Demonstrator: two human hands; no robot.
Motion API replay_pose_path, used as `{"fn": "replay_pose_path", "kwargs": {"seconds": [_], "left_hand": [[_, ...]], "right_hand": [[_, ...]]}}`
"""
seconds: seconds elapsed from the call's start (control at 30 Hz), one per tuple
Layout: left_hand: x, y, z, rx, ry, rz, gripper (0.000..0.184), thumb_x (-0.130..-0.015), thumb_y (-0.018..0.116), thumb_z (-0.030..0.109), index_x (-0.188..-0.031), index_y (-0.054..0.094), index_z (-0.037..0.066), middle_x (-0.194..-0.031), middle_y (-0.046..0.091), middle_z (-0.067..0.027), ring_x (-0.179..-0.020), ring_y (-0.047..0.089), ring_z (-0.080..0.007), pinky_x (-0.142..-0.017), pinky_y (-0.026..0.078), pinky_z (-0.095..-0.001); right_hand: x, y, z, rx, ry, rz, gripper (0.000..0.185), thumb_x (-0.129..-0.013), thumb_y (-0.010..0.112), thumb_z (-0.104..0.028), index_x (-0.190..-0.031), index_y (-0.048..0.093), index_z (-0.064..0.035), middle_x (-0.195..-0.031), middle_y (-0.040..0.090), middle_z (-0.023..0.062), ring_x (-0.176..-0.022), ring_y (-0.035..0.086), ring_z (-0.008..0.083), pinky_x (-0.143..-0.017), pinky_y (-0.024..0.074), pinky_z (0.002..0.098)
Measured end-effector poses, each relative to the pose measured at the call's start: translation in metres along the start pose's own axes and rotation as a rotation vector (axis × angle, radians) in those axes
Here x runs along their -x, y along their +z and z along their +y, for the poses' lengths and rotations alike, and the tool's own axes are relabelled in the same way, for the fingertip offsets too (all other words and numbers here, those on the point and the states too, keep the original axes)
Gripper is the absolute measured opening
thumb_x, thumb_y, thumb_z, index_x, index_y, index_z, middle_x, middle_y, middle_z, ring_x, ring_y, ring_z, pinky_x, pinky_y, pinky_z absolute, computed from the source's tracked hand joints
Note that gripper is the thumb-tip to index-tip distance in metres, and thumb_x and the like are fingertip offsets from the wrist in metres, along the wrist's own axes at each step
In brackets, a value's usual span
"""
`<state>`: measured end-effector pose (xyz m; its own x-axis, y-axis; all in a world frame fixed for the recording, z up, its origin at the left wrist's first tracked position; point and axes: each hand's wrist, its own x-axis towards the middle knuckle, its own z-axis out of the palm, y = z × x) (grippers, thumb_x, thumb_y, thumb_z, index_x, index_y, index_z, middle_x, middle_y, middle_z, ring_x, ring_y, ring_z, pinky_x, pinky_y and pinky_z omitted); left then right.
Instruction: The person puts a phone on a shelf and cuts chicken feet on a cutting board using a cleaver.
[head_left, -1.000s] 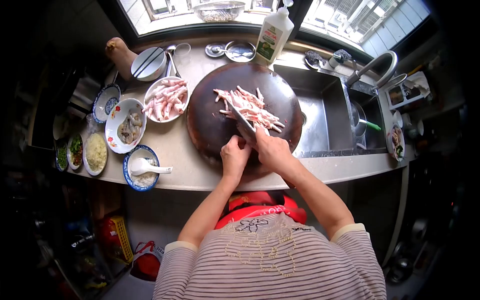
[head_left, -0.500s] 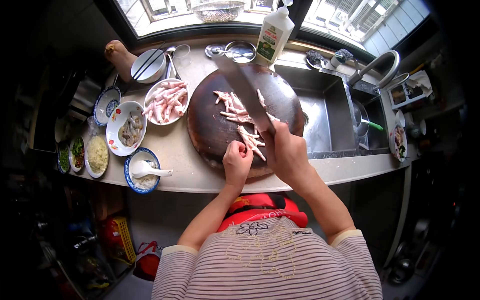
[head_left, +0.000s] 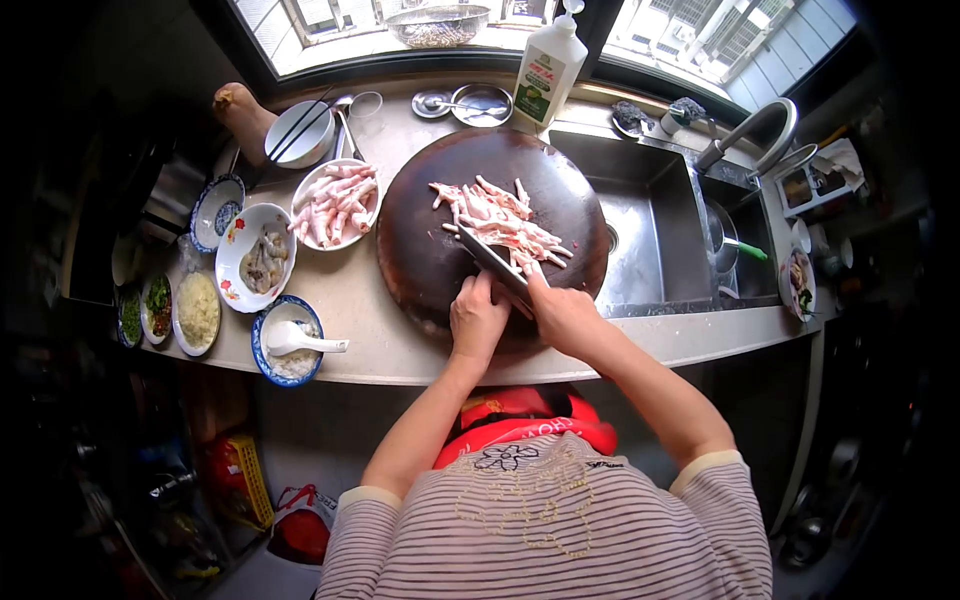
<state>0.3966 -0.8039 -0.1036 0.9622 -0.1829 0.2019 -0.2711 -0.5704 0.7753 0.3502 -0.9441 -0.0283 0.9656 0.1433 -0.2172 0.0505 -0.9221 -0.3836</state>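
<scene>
My right hand (head_left: pixel 566 318) grips the handle of a cleaver (head_left: pixel 488 258), its dark blade slanting low over the round wooden chopping board (head_left: pixel 425 280). Just on the near side of the blade, my left hand (head_left: pixel 479 318) is closed, fingers curled around the end of a chicken foot that the blade and hand now mostly hide. Beyond the blade lies a loose pile of pale pink chicken feet (head_left: pixel 495 210). Whether the edge has cut through the foot cannot be seen. More whole chicken feet fill a white bowl (head_left: pixel 297 222) left of the board.
A steel sink (head_left: pixel 650 240) with a faucet (head_left: pixel 785 130) lies to the right. On the left stand a flowered bowl of shrimp (head_left: pixel 228 285), a plate of minced garlic (head_left: pixel 198 312) and a blue-rimmed bowl with a spoon (head_left: pixel 300 340). A pump bottle (head_left: pixel 548 75) stands behind the board.
The cleaver has come down from its raised position over the board, and my right hand has lowered with it. My left hand stays almost in place, its chicken foot now mostly hidden.
</scene>
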Motion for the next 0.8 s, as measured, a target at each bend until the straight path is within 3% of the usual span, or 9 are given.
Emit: {"fn": "replay_pose_path", "kwargs": {"seconds": [0.17,0.2,0.33,0.53,0.73,0.8], "left_hand": [[-0.006,0.005,-0.013,0.069,0.009,-0.089,0.021,-0.075,0.064,0.014,-0.09,0.058,0.001,-0.084,0.063,-0.0214,-0.079,0.06,-0.0411,-0.068,0.048,-0.0475],[-0.005,0.005,-0.013,0.066,0.015,-0.1,0.022,-0.076,0.063,0.015,-0.091,0.057,0.001,-0.084,0.062,-0.0222,-0.078,0.06,-0.0421,-0.069,0.048,-0.0488],[-0.005,0.001,-0.011,0.043,0.021,-0.112,0.022,-0.078,0.061,0.015,-0.094,0.055,0.001,-0.085,0.06,-0.0241,-0.079,0.059,-0.044,-0.07,0.048,-0.0518],[-0.001,0.0,-0.007,0.004,0.043,-0.086,0.017,-0.079,0.06,0.012,-0.092,0.055,0.002,-0.083,0.061,-0.0228,-0.077,0.059,-0.0442,-0.069,0.048,-0.0515],[-0.004,0.001,-0.005,0.034,0.048,-0.109,0.02,-0.071,0.065,0.014,-0.086,0.058,0.004,-0.08,0.064,-0.0183,-0.076,0.061,-0.0397,-0.07,0.049,-0.048],[-0.004,-0.002,-0.003,0.029,-0.003,-0.154,0.021,-0.071,0.068,0.015,-0.085,0.059,0.003,-0.076,0.064,-0.0171,-0.075,0.063,-0.037,-0.069,0.05,-0.0437]], "right_hand": [[0.019,-0.004,0.006,0.043,0.005,-0.063,0.033,-0.08,0.052,-0.006,-0.108,0.038,0.0014,-0.07,0.062,0.0229,-0.066,0.062,0.041,-0.056,0.0468,0.0525],[0.001,-0.001,-0.004,0.02,-0.037,0.045,0.039,-0.077,0.052,-0.005,-0.112,0.038,0.0021,-0.07,0.062,0.0219,-0.066,0.063,0.0398,-0.056,0.0476,0.0506],[-0.065,0.023,-0.022,0.084,-0.139,0.14,0.029,-0.076,0.053,-0.005,-0.101,0.041,-0.0001,-0.075,0.063,0.0212,-0.068,0.064,0.0377,-0.057,0.0481,0.0479],[0.006,-0.009,0.009,0.07,0.003,-0.073,0.026,-0.077,0.051,-0.003,-0.101,0.04,0.0016,-0.074,0.064,0.0204,-0.068,0.065,0.0374,-0.059,0.0507,0.0467],[-0.026,0.009,-0.005,0.032,-0.079,0.124,0.023,-0.077,0.052,-0.004,-0.095,0.04,0.0004,-0.072,0.063,0.0213,-0.068,0.064,0.0381,-0.058,0.0493,0.0475],[-0.02,0.013,0.0,0.002,-0.074,0.17,0.028,-0.076,0.053,-0.005,-0.1,0.04,0.0008,-0.072,0.064,0.0214,-0.068,0.064,0.0383,-0.058,0.0493,0.0477]]}}
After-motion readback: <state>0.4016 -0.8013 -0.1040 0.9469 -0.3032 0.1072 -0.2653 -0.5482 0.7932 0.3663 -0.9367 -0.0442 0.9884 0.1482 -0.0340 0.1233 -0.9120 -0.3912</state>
